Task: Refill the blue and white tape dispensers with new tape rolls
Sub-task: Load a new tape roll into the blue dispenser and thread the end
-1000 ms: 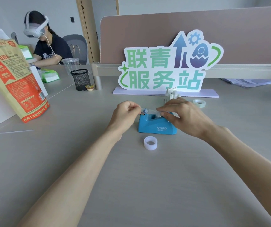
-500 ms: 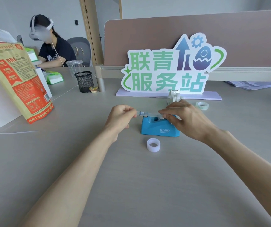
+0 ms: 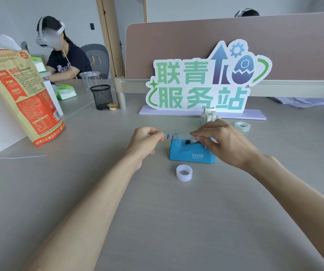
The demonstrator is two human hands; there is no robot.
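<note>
The blue tape dispenser (image 3: 191, 153) stands on the grey desk at centre. My left hand (image 3: 144, 140) pinches the free end of a tape strip (image 3: 171, 136) drawn out leftward over the dispenser's cutter end. My right hand (image 3: 222, 141) covers the dispenser's right half, its fingers curled on the tape roll seated there; the roll is mostly hidden. The white dispenser (image 3: 209, 114) stands just behind my right hand. An empty whitish tape core (image 3: 184, 172) lies in front of the blue dispenser. A fresh clear tape roll (image 3: 242, 126) lies flat to the right.
A large lettered sign (image 3: 202, 85) stands behind the dispensers. A tall snack bag (image 3: 23, 94) stands at left, with a black mesh cup (image 3: 101, 96) and a clear plastic cup (image 3: 89, 80) beyond. A person wearing a headset sits at back left. Papers (image 3: 302, 100) lie far right.
My left hand has pulled the tape end further left, away from the dispenser, lengthening the strip. My right hand stays on the roll. The camera view has shifted slightly.
</note>
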